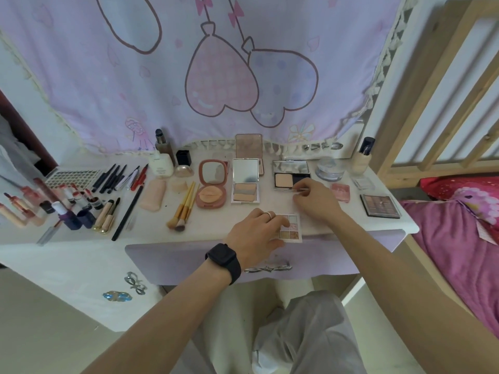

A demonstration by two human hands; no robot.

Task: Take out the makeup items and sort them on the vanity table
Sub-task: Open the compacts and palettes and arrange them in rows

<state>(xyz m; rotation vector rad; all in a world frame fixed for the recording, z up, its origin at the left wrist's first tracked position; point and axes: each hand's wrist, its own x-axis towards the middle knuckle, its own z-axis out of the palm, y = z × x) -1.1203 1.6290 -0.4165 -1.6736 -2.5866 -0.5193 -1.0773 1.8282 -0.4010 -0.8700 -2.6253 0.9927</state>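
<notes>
Grey trousers below white vanity table; left hand grips palette, right hand pinches applicator.

The table is showing a smooth, matt white top; its lilac drawer is looking equally matt, while the handle is gleaming like polished metal. The curtain is hanging as soft printed cloth with a tasselled fringe. The silver compact is shining like chrome, and the pink compact is showing satin plastic round a glossy mirror. The palette is glinting with shimmery pans. The stick is looking clear and glossy. The brushes are showing pale wood-like handles, the bed frame bare light wood.
</notes>
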